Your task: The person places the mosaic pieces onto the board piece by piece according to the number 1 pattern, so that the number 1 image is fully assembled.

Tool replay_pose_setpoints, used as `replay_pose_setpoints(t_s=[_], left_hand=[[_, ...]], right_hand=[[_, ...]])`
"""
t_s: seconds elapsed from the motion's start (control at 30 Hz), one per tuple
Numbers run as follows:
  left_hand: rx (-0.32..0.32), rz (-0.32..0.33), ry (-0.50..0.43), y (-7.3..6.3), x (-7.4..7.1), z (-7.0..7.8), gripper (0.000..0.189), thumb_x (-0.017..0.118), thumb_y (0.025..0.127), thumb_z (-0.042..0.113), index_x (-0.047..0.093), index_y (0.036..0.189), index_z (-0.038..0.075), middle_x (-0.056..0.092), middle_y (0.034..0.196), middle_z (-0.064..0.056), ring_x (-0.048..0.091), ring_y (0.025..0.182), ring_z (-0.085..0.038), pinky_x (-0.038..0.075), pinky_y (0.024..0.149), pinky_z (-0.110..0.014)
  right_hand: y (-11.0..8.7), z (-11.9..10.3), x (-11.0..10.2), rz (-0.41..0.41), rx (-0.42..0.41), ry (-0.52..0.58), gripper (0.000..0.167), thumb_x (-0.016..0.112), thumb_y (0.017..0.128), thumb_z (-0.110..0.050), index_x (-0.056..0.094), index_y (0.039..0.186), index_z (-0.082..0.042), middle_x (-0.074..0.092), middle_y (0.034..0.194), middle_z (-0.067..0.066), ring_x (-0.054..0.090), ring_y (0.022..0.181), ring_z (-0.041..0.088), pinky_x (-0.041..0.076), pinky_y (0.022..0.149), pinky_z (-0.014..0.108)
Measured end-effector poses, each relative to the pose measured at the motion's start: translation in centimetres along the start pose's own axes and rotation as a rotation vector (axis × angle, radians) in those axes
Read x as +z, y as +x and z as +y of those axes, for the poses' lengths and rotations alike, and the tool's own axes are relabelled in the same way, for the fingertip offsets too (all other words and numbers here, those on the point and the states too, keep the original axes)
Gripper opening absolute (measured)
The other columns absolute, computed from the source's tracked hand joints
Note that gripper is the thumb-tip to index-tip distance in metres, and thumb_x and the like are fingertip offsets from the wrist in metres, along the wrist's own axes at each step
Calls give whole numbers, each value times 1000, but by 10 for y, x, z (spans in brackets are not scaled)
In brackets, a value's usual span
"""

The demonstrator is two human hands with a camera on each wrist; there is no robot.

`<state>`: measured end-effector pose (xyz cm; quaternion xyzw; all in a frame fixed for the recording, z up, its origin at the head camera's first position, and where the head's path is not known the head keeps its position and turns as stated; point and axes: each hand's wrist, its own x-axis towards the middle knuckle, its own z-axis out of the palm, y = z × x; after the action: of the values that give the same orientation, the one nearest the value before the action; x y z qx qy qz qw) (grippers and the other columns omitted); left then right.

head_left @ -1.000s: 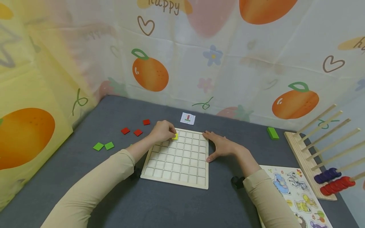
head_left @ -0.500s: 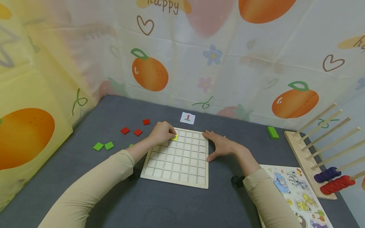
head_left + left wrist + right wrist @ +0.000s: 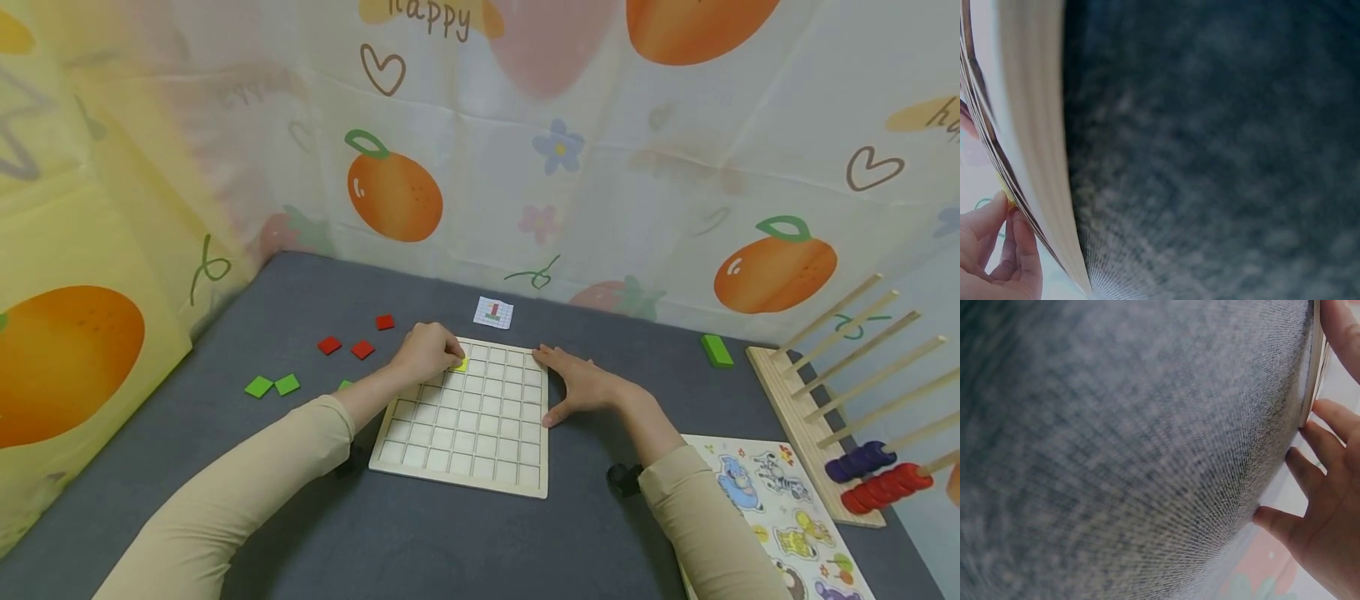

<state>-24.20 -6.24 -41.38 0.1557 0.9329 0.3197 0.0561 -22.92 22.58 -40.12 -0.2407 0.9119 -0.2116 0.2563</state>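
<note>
My left hand (image 3: 429, 353) pinches a yellow square tile (image 3: 461, 364) between thumb and fingers at the upper left part of a wooden grid board (image 3: 472, 433). In the left wrist view, the thumb and fingertips meet on the yellow tile (image 3: 1006, 189) close against the board's surface. My right hand (image 3: 587, 380) lies spread along the board's right side, its fingertips at the upper right corner and its thumb on the right edge. Seen from the right wrist, the fingers (image 3: 1329, 444) are extended, some touching the board's edge (image 3: 1311, 381) and others on the table.
Red tiles (image 3: 363, 349) and green tiles (image 3: 258, 386) lie left of the board. Behind it is a small pattern card (image 3: 493, 312). To the right are a green block (image 3: 717, 351), an animal puzzle board (image 3: 780, 500) and a wooden peg rack (image 3: 780, 392) with rings.
My left hand has shifted very slightly toward me with the yellow tile at the board. The right hand keeps its place on the board's edge.
</note>
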Motion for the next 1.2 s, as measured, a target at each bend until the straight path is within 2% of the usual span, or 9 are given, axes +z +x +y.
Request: replay_pose_setpoints(t_s=[0.13, 0.3, 0.7, 0.87, 1.03, 1.2], left_hand=[[2, 8, 2, 0, 2, 0, 8, 74, 87, 12, 80, 90, 8, 78, 94, -8, 72, 91, -26, 57, 83, -40], [-8, 7, 3, 0, 0, 2, 5, 74, 86, 11, 79, 87, 8, 78, 90, -7, 71, 85, -23, 57, 77, -36], [32, -19, -1, 2, -6, 0, 7, 77, 83, 9, 75, 89, 6, 75, 90, -9, 69, 80, -21, 56, 73, -33], [36, -20, -10, 1, -13, -3, 8, 76, 84, 10, 75, 91, 6, 75, 90, -9, 68, 81, -22, 54, 72, -32], [71, 5, -14, 1, -22, -10, 9, 71, 87, 6, 75, 94, 2, 74, 89, -14, 67, 78, -23, 54, 69, -32], [41, 33, -15, 1, -35, -16, 14, 73, 86, 7, 74, 98, 0, 74, 90, -15, 67, 80, -25, 53, 68, -32]], right_hand=[[-1, 0, 1, 0, 3, 11, 115, 85, 73, -42, 15, 159, -8, 6, 167, 18, 1, 154, 44, 3, 112, 78], [-2, -1, 1, -3, 18, 12, 115, 85, 74, -42, 15, 159, -9, 5, 167, 18, 1, 154, 44, 2, 113, 77], [-1, 0, -1, -7, 23, 9, 115, 85, 74, -42, 14, 159, -11, 4, 168, 16, -1, 155, 42, 1, 113, 77], [-1, 0, -1, -10, 17, 9, 114, 84, 75, -42, 14, 159, -10, 4, 168, 16, -1, 155, 42, 1, 113, 77], [0, 0, 0, -7, 18, 7, 115, 85, 74, -42, 15, 159, -10, 5, 168, 16, -1, 155, 43, 1, 113, 77], [1, 1, 1, -6, 20, 1, 115, 84, 74, -42, 14, 159, -10, 5, 168, 16, 0, 155, 43, 1, 112, 77]])
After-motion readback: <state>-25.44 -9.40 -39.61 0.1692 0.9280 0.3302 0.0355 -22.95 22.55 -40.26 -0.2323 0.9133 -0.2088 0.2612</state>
